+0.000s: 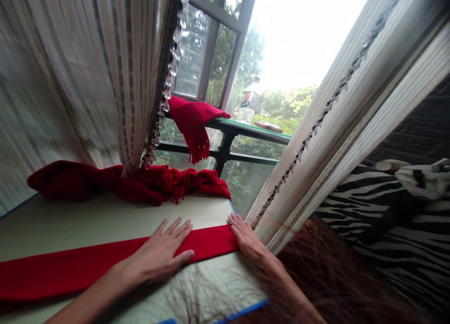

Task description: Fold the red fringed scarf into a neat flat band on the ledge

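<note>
A red scarf (87,263), folded into a long flat strip, lies across the pale table (147,216). My left hand (168,246) rests flat on the strip with its fingers spread. At the strip's right end, by the table's edge, my right hand (246,237) lies with its fingers stretched out, touching the cloth. Behind the strip, a crumpled red scarf (140,183) with fringe is heaped along the table's far side. Another piece of red fringed cloth (193,122) hangs over the window ledge.
On the green ledge (232,122) stand a plastic bottle (249,102) and a small flat object (269,126). Beaded curtains hang at the left (130,80) and right (337,113) of the open window. Zebra-striped fabric (379,249) lies at the right. Blurred hair strands cross the lower view.
</note>
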The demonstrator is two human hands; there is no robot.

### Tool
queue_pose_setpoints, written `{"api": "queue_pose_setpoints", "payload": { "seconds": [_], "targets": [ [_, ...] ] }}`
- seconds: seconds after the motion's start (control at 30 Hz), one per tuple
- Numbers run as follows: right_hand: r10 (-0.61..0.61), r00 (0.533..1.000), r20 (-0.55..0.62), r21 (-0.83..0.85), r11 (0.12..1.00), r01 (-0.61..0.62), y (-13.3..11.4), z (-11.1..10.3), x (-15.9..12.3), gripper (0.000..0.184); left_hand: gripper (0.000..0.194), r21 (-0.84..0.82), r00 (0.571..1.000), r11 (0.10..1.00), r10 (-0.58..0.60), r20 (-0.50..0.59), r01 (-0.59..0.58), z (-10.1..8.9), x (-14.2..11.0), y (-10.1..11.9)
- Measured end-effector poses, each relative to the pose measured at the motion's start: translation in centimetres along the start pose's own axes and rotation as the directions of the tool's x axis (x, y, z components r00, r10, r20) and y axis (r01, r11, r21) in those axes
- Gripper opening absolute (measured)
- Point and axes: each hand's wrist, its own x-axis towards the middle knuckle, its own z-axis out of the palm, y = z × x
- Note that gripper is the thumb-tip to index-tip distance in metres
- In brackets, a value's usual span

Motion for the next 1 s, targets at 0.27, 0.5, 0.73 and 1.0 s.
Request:
{"api": "queue_pose_setpoints", "payload": {
  "seconds": [0.27, 0.5, 0.73, 1.0],
  "targets": [
    [0.093, 0.969, -0.23, 0.127, 0.99, -0.064, 2.6, -3.9, 0.8, 0.073, 0.072, -0.369, 0.931, 0.926, -0.06, -0.361, -0.083, -8.2, 8.4, 2.7],
    [-0.044, 0.978, -0.205, 0.113, 0.991, 0.068, 1.2, -1.9, 0.8, 0.055, 0.037, -0.17, 0.948, 0.942, 0.258, -0.187, -0.29, -4.0, 7.9, 6.7],
    [-0.203, 0.979, -0.027, 0.032, 0.978, 0.204, -4.3, 1.8, 1.4, 0.051, 0.058, 0.22, 0.951, 0.931, 0.306, -0.042, -0.29, 1.6, 2.1, 3.0],
    [-0.147, 0.978, 0.148, -0.15, 0.974, 0.169, -8.1, 5.2, 1.7, 0.06, 0.056, 0.265, 0.946, 0.929, 0.298, -0.128, -0.257, 5.4, 2.3, -0.5]
  ]
}}
